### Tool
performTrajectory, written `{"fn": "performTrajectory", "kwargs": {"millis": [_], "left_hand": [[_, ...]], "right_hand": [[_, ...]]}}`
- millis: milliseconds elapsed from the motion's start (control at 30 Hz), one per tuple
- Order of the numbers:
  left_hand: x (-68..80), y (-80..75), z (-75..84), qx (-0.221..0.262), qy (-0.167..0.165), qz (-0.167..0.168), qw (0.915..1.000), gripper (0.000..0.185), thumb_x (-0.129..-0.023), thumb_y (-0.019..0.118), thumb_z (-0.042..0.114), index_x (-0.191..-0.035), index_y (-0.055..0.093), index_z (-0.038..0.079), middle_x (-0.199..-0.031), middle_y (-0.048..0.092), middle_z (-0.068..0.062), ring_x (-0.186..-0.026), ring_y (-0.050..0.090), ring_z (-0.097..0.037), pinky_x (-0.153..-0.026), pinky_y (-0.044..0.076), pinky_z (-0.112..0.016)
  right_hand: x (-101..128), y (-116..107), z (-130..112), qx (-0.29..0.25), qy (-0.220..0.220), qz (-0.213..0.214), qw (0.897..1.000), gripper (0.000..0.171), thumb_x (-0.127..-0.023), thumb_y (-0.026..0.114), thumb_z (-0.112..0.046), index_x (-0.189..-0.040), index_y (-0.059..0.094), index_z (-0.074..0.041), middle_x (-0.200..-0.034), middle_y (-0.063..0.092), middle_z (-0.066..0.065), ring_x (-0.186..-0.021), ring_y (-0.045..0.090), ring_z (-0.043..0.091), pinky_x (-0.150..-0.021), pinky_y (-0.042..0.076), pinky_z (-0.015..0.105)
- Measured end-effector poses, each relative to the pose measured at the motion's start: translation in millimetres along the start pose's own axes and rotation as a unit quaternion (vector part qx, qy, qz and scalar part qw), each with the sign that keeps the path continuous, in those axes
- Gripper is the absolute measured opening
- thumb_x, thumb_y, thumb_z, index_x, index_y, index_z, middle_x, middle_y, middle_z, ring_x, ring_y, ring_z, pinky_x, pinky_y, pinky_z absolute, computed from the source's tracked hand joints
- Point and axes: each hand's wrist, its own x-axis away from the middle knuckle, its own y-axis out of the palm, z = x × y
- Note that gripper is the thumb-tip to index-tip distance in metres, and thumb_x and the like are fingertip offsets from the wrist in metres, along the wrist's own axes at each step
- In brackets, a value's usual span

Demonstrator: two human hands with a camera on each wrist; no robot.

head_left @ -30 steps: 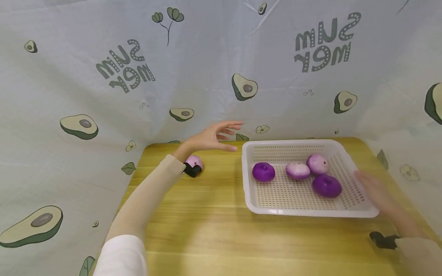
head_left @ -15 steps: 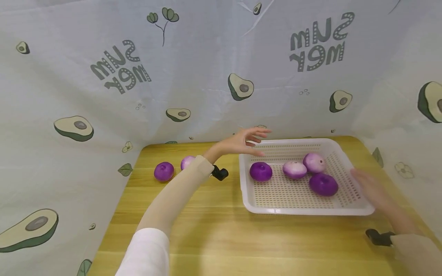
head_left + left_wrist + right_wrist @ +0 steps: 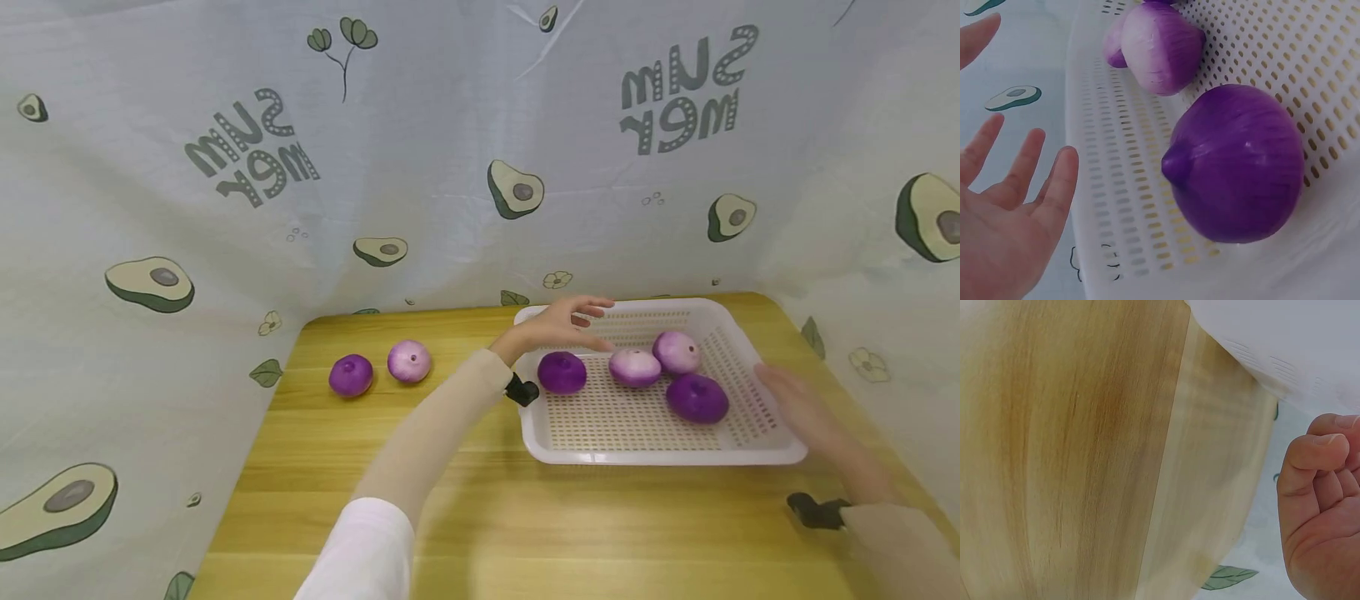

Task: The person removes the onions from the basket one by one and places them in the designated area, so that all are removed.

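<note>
My left hand [image 3: 558, 323] is over the back left of the white plastic basket [image 3: 645, 458], fingers spread and holding nothing. In the left wrist view, the left hand [image 3: 1007, 231] is beside the basket wall, with a dark purple onion [image 3: 1241, 165] to its right. That onion [image 3: 562, 372] lies in the basket's left part. Further right are two pale purple onions, one flatter [image 3: 634, 367] and one rounder [image 3: 677, 352], plus another dark onion [image 3: 697, 398]. My right hand [image 3: 810, 421], blurred, is at the basket's right rim; the right wrist view shows its fingers [image 3: 1313, 453] loosely bent below the basket.
On the wooden table [image 3: 315, 492], left of the basket, sit a dark purple onion [image 3: 351, 376] and a pale one [image 3: 409, 361]. A cloth [image 3: 435, 125] printed with avocados hangs behind and beside the table. Each wrist carries a small black camera.
My left hand has moved right, from left of the basket to over its back left, uncovering the two onions on the table. My right hand stays at the right rim. The head view has shifted slightly.
</note>
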Motion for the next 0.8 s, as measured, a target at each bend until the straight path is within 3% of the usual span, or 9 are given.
{"fn": "performTrajectory", "kwargs": {"millis": [167,367,533,633,800], "left_hand": [[-14.5,21.3,-10.1,0.01,-0.064,0.018,0.9977,0.077,-0.086,0.079,0.024,-0.152,0.04,0.013,-0.15,0.045,-0.013,-0.133,0.047,-0.032,-0.1,0.046,-0.03],[-30.6,49.7,-17.6,-0.044,-0.097,0.057,0.9927,0.082,-0.082,0.083,0.034,-0.151,0.044,0.016,-0.147,0.05,-0.006,-0.132,0.049,-0.021,-0.101,0.045,-0.03],[-38.6,71.8,-20.4,-0.081,-0.13,0.1,0.9831,0.085,-0.078,0.086,0.039,-0.15,0.046,0.014,-0.143,0.055,-0.008,-0.129,0.052,-0.017,-0.101,0.046,-0.027],[-40.8,80.9,-20.3,-0.076,-0.139,0.114,0.9807,0.084,-0.079,0.086,0.037,-0.148,0.047,0.01,-0.141,0.056,-0.013,-0.128,0.054,-0.018,-0.1,0.046,-0.026],[-44.8,88.3,-20.9,-0.06,-0.126,0.114,0.9836,0.085,-0.079,0.086,0.034,-0.147,0.046,0.003,-0.141,0.055,-0.015,-0.128,0.053,-0.02,-0.1,0.044,-0.022]], "right_hand": [[-1,1,1,0.002,0.002,-0.003,1.0,0.071,-0.11,0.016,-0.04,-0.143,0.013,0.023,-0.144,0.007,0.05,-0.132,0.005,0.069,-0.106,0.003,0.076],[-1,2,-1,-0.005,-0.002,0.003,1.0,0.072,-0.11,0.018,-0.041,-0.143,0.014,0.023,-0.144,0.009,0.05,-0.131,0.006,0.069,-0.106,0.003,0.076],[-3,6,-1,-0.015,-0.011,0.011,1.0,0.071,-0.11,0.019,-0.039,-0.142,0.017,0.024,-0.144,0.011,0.05,-0.132,0.008,0.069,-0.107,0.004,0.076],[-4,6,1,-0.019,-0.007,0.01,1.0,0.072,-0.11,0.019,-0.04,-0.143,0.015,0.023,-0.144,0.01,0.049,-0.132,0.007,0.068,-0.107,0.003,0.075],[-3,2,4,-0.022,0.01,0.007,1.0,0.075,-0.109,0.018,-0.044,-0.145,0.01,0.022,-0.146,0.006,0.048,-0.134,0.004,0.067,-0.108,0.002,0.074]]}}
